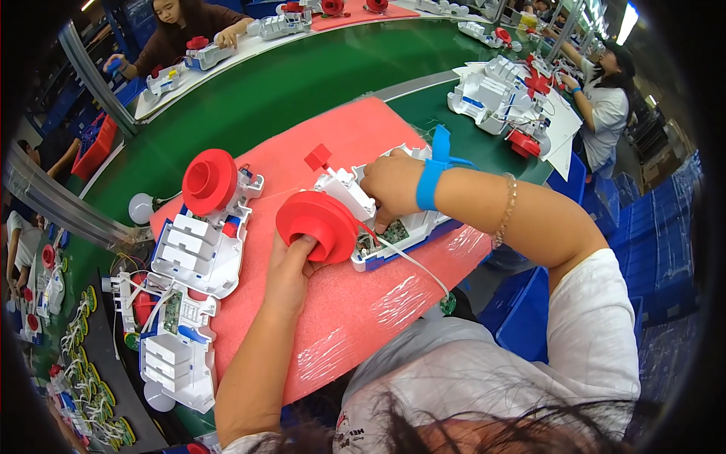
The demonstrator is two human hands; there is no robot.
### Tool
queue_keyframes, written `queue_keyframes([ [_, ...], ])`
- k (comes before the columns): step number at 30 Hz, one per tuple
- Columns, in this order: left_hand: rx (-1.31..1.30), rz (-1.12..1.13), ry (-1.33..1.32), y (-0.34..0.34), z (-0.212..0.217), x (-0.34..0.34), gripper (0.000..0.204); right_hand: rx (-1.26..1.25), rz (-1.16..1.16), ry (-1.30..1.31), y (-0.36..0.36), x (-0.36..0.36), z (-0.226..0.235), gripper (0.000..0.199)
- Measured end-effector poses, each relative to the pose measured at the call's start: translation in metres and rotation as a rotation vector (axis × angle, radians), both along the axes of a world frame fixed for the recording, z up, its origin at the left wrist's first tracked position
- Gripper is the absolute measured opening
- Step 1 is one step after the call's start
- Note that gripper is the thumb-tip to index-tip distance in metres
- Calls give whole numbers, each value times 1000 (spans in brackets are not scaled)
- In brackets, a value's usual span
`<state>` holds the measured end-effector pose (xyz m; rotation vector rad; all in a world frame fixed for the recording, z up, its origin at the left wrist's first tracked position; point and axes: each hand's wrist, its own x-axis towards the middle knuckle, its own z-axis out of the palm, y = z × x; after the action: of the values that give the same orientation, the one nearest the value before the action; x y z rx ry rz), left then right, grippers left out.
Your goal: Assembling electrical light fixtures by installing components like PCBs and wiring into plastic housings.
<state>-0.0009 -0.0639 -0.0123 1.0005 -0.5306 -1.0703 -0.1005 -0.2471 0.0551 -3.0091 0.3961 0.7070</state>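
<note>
The white shirt [484,363] is short-sleeved — a blue wristband [429,185] and beaded bracelet [507,210] circle the right arm [469,198].

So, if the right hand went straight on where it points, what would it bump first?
The right hand would probably bump the white block just to its left, though depth is unclear.

The near pink foam [370,314] is free (bar left forearm [259,356], white cable [413,262]).

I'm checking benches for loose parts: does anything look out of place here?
Yes: a round green board on a white cable sits past the near edge of the pink foam sheet, apparently dangling, so it might snag. No spill shows.
</note>
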Motion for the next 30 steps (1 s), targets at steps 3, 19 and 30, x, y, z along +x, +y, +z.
queue_keyframes([
  [3,-8,-10,-23,0,-2,1,46,78,-39,92,2,7,6,48],
  [19,6,-6,31,-4,-4,2,44,-70,-148,-1048,33,-136,-23,46],
  [30,420,301,-1098,92,55,0,57,122,-77,-1119,45,-136,-38,37],
])
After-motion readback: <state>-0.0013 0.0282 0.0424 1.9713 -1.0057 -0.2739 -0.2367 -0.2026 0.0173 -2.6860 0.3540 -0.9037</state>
